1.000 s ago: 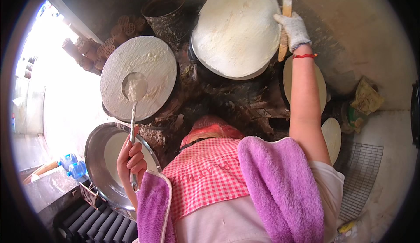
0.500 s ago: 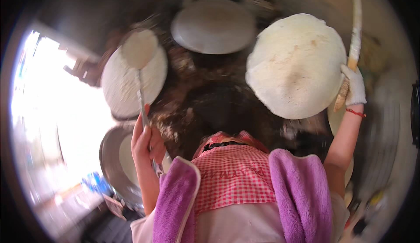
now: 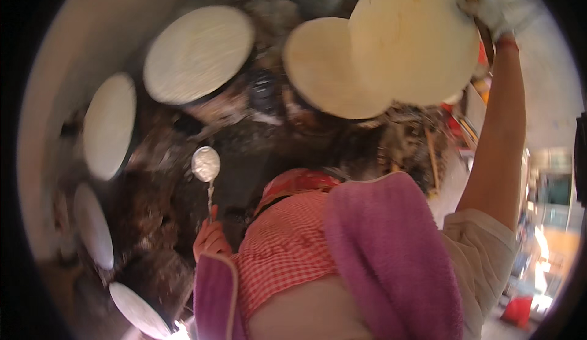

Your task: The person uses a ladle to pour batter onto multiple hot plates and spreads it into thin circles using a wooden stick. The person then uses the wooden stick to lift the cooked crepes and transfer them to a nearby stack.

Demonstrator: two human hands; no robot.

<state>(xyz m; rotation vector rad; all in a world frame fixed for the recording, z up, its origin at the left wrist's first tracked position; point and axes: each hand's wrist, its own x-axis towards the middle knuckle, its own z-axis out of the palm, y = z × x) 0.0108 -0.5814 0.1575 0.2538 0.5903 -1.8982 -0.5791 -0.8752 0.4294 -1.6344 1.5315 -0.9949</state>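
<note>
My left hand is closed round the handle of a ladle, its round, pale bowl wet and pointing away from me. Up at the far right, my gloved right hand grips the edge of a large, thin, cream-coloured flatbread. A dark, narrow stick-like tool runs past the same hand; blur hides how the fingers close on it. The flatbread hangs in the air and overlaps a round griddle with a tan surface.
Several more round griddles curve along the left, such as a cream-covered one, a paler one and a greyish one. Dark, stained stove surface lies between them. A thin wooden stick leans at the right near clutter.
My view has swung round, bringing more griddles in. The right arm has reached farther up with the flatbread. The ladle has come away from the griddle it was over.
</note>
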